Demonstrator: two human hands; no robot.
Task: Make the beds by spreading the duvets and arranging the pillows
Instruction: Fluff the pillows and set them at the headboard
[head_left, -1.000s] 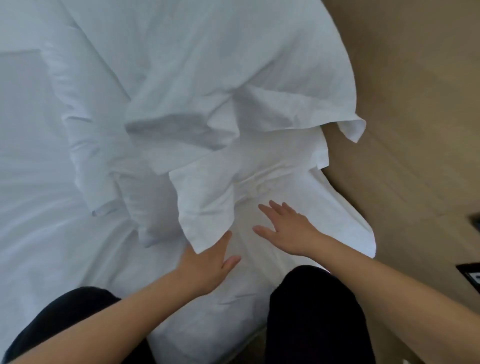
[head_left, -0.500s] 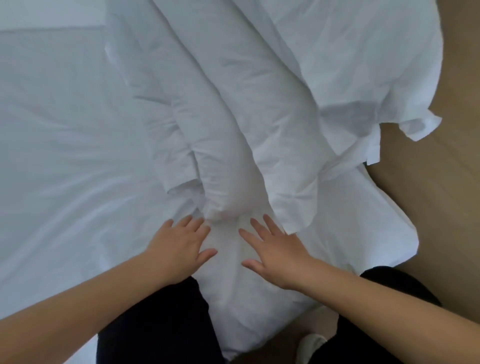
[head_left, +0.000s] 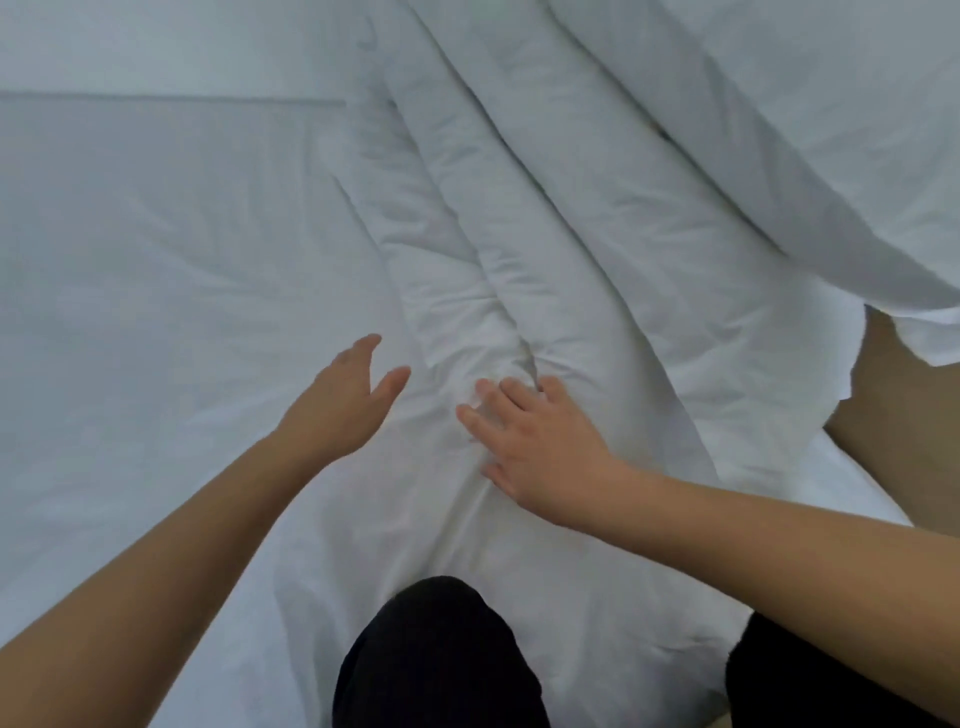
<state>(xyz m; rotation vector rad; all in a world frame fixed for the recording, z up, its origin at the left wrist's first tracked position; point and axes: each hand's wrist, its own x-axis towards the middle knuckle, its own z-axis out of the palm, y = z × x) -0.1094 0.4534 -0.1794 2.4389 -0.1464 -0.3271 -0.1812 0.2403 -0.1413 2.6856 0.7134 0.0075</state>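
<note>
A white duvet (head_left: 597, 218) lies bunched in long folds from the top right down to the middle of the bed. Its near end gathers into a creased knot just ahead of my hands. My right hand (head_left: 535, 447) lies flat on that gathered end, fingers spread and straight. To its left, my left hand (head_left: 343, 405) hovers over the white sheet (head_left: 156, 270) with fingers straight and thumb apart, holding nothing. No pillow is in view.
The bed's right edge drops to a tan wooden floor (head_left: 909, 426). A duvet corner (head_left: 924, 338) hangs over that edge. My knee in dark trousers (head_left: 441, 660) rests on the bed near the bottom; a second dark leg (head_left: 810, 675) is at the bottom right.
The view has moved further over the bed and the duvet folds now stretch farther up. My left hand has lifted off the fabric; my right hand has slid forward onto the gathered end.
</note>
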